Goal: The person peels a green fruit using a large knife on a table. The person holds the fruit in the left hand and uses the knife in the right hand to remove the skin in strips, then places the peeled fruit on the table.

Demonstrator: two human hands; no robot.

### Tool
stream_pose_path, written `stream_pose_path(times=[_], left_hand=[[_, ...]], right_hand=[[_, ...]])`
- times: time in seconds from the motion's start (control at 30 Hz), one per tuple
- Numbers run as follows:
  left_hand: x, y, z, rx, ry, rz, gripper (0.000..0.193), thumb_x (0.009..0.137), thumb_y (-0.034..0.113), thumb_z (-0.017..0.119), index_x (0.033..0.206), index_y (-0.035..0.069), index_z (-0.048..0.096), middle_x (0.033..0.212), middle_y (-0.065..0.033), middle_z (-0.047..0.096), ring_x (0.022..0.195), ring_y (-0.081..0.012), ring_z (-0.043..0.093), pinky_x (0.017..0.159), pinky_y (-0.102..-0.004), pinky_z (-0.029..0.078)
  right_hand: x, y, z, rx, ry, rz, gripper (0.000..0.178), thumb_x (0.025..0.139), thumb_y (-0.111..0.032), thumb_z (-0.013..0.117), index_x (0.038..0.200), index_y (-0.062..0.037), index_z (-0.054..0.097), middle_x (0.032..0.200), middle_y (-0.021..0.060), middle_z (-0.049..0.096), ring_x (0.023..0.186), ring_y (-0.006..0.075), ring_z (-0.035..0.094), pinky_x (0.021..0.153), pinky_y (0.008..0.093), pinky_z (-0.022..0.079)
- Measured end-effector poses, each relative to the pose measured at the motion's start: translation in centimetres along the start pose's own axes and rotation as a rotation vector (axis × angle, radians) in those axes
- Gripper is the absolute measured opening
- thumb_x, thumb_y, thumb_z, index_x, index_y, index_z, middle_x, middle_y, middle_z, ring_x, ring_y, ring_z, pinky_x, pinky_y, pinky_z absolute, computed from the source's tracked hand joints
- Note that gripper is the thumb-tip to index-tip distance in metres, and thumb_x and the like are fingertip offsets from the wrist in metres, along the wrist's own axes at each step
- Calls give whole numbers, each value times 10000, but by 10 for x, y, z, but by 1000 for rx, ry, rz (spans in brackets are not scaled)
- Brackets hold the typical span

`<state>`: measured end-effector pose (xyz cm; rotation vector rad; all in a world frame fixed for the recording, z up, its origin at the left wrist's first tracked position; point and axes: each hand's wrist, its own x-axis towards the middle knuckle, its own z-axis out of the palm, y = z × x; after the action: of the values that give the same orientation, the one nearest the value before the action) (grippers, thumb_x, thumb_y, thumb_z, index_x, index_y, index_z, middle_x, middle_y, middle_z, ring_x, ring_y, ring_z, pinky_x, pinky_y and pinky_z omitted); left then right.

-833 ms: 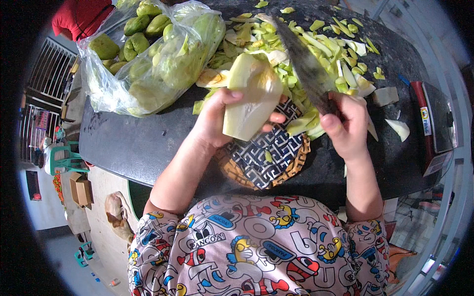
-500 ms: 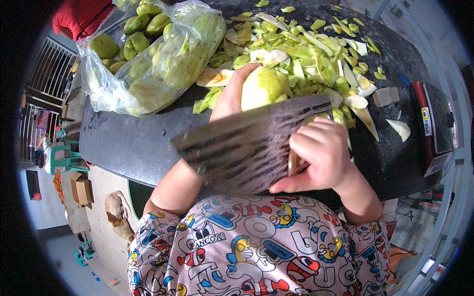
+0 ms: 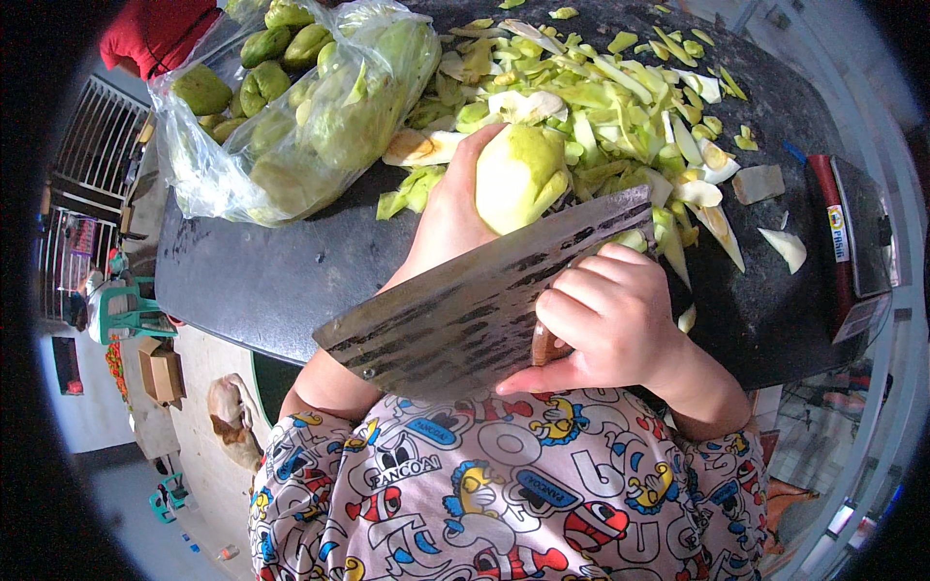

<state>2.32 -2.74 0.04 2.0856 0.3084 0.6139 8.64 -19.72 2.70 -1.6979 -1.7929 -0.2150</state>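
Note:
My left hand (image 3: pixel 448 218) is closed around a pale green chayote (image 3: pixel 516 174), its skin partly pared away. In my right hand (image 3: pixel 615 320) is the brown handle of a wide cleaver (image 3: pixel 484 295). The cleaver's broad blade slants across my left forearm and hides part of it. Its upper edge runs close under the chayote; whether it touches cannot be told. Behind the fruit spreads a heap of green peelings (image 3: pixel 601 107) with white-fleshed slices among them.
A clear plastic bag (image 3: pixel 320 160) of green chayotes stands on the dark table (image 3: pixel 262 281) at the left. At the right are a whitish block (image 3: pixel 758 184) and a dark red-edged device (image 3: pixel 852 232). A dog (image 3: pixel 232 421) lies on the floor; a person in red (image 3: pixel 160 34) is at upper left.
The cleaver has moved slightly left and down, its blade now sharp instead of blurred. My right hand has shifted with it, and more of the chayote shows. My left hand keeps its hold.

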Motion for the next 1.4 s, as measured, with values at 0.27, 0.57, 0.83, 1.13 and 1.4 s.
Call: stream_pose_path(times=[0.27, 0.57, 0.83, 1.13, 1.4], left_hand=[[-2, -7, 3, 25, 27, 39, 891, 599, 268, 856, 1303, 18, 370, 1116, -208, 595, 1049, -272, 599, 892, -351, 470], [-4, -4, 5, -34, 44, -23, 795, 640, 223, 834, 1277, 18, 404, 1155, -139, 552, 1073, -209, 545, 932, -320, 413], [4, -24, -1, -39, 140, 246, 816, 671, 209, 820, 1286, 3, 324, 1109, -153, 572, 1014, -228, 577, 894, -346, 463], [7, -34, 10, -74, 211, 276, 827, 670, 235, 816, 1288, -23, 331, 1109, -193, 552, 1013, -262, 573, 882, -368, 465], [3, -18, -3, -4, 119, 238, 769, 652, 164, 784, 1266, -12, 356, 1087, -184, 571, 1010, -279, 593, 880, -368, 467]], right_hand=[[-2, 3, 13, -37, 0, 11, 504, 705, -586, 653, 599, -122, 487, 596, 7, 461, 547, 189, 516, 576, 310, 401], [-2, 5, 10, -52, -59, 53, 516, 707, -593, 655, 603, -111, 503, 598, 24, 505, 563, 199, 548, 580, 321, 419], [5, 33, -13, -168, -20, 179, 540, 673, -628, 674, 548, -135, 494, 551, 12, 532, 538, 208, 574, 574, 331, 443], [5, 17, -5, -67, 27, 201, 607, 597, -616, 748, 535, -103, 429, 517, 46, 459, 471, 250, 506, 494, 342, 401], [1, 44, -20, -56, 15, 324, 538, 663, -549, 749, 536, -96, 488, 528, 56, 550, 478, 225, 577, 476, 333, 447]])
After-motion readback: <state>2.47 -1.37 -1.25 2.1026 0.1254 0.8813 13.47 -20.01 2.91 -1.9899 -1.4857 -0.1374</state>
